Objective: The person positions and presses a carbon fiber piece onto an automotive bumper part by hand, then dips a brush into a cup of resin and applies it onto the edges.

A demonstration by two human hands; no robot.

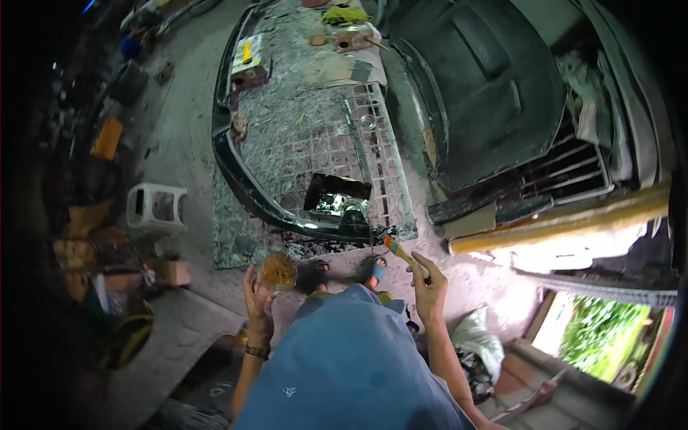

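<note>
My left hand (257,301) is closed around the side of a clear round tub (278,271) with amber-brown stuff in it. In my right hand (430,292) a flat paintbrush (398,251) is gripped by its pale handle, its orange-brown bristles pointing forward and left. The two hands are apart, on either side of my body. In front of me a long black curved part (244,175), like a car bumper, lies along the left and near edges of a paint-spattered low work surface (287,122). A black open-topped piece (319,190) with a shiny inside sits at its near end.
A large black car hood (494,86) leans at the right, beside a metal rack (573,175). A white plastic stool (158,206) stands at the left. Far on the work surface are a boxy block (355,39) with yellow-green cloth (344,16) and a glass jar (368,122).
</note>
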